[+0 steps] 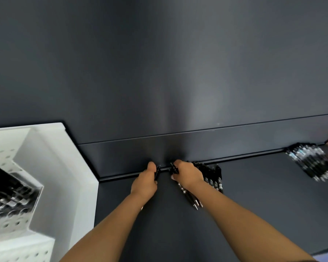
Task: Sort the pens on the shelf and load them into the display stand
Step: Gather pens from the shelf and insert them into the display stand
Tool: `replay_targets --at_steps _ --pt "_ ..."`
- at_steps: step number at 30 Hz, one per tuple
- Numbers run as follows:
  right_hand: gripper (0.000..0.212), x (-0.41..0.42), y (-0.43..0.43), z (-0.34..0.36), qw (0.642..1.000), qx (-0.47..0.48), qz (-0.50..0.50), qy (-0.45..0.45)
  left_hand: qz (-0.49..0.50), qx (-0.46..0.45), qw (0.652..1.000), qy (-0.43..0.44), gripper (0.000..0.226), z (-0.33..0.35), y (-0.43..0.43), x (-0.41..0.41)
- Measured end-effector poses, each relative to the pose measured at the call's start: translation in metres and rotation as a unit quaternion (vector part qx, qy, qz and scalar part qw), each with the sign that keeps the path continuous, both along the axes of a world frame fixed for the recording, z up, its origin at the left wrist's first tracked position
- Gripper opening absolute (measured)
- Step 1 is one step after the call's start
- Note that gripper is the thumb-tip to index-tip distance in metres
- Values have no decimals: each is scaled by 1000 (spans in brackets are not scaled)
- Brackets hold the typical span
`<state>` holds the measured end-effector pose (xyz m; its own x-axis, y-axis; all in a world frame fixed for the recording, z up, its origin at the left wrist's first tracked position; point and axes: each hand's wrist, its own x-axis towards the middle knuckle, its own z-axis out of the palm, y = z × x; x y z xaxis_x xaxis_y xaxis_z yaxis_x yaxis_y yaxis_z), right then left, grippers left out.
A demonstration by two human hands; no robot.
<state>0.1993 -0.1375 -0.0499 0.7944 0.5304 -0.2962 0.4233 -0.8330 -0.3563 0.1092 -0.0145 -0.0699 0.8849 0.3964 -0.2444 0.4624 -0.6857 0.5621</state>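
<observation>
Low at left, inside a white pegboard bay point(55, 167), a clear acrylic display stand point(17, 191) stocked with dark pens, well apart from both hands. Farther in, over the matt black shelf point(254, 195): left hand point(145, 183) curled round a single slim black pen point(157, 173); right hand point(187, 175) clenched on a bundle of black click pens point(189, 197), tips jutting out below the wrist. Just right of that hand, a short row of loose black pens point(215, 179) against the shelf's back lip. Far right, blurred, a heap of black pens point(316, 162).

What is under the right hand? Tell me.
Black pens run under the right hand, tips poking out below it over the dark shelf, clip ends above it. Their middles, and how many it grips, are covered.
</observation>
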Motion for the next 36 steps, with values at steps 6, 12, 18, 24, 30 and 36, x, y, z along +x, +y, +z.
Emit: replay_targets --at_steps 6,12,18,24,30,36 --pt "39 -4 -7 24 992 115 -56 25 42 -162 981 -97 40 14 -2 2" --pt "15 -22 -9 62 968 250 -22 18 71 -174 957 -220 25 47 -13 -23" --pt "10 -68 -9 98 913 401 6 75 127 -196 925 -299 14 81 -27 -73" --pt "12 -125 7 122 846 500 41 181 162 -118 906 -373 32 108 -34 -142" --pt "2 -171 32 142 799 559 58 214 188 17 885 -425 43 141 -15 -205" --pt "16 -198 62 159 784 588 115 163 273 82 844 -454 32 168 23 -247"
